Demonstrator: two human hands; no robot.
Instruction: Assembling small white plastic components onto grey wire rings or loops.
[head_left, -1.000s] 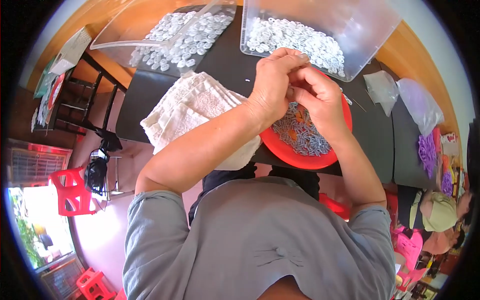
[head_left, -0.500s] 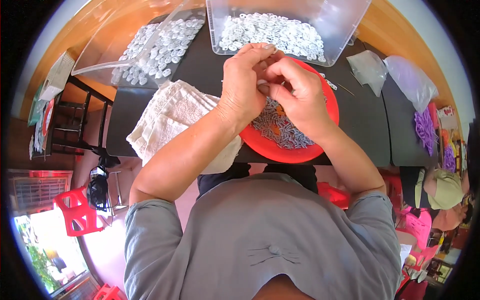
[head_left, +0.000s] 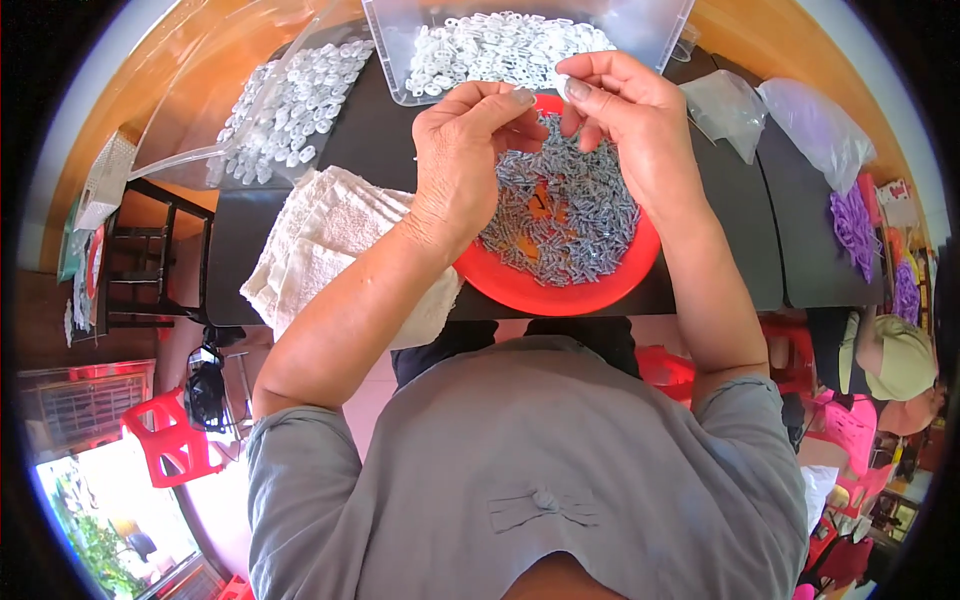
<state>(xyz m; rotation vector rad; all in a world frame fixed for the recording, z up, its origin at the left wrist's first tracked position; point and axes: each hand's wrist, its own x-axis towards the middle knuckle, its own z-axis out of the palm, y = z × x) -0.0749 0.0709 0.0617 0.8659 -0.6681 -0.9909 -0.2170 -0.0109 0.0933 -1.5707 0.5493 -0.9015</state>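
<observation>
My left hand [head_left: 462, 135] hovers over the left rim of a red basin [head_left: 648, 262], thumb and forefinger pinched; whatever is between the tips is too small to make out. To its right, my right hand [head_left: 640, 118] is raised above the basin's far right side. Its thumb and forefinger pinch a small white plastic piece [head_left: 564, 87]. The two hands are apart. Many small grey screw-like pieces [head_left: 590, 215] lie in the basin, with patches of its orange-patterned bottom showing through.
Beyond the basin, a clear plastic bin [head_left: 405, 97] holds white ring-like pieces [head_left: 500, 50]. More whitish pieces [head_left: 300, 105] sit under a clear plastic tub wall at left. A folded cream towel [head_left: 325, 235] touches the basin's left side. Clear bags [head_left: 728, 105] lie at right.
My hands have drawn apart: the right one has moved up and right with the white piece, the left slightly left. More of the basin's contents shows, and the whole view has shifted slightly.
</observation>
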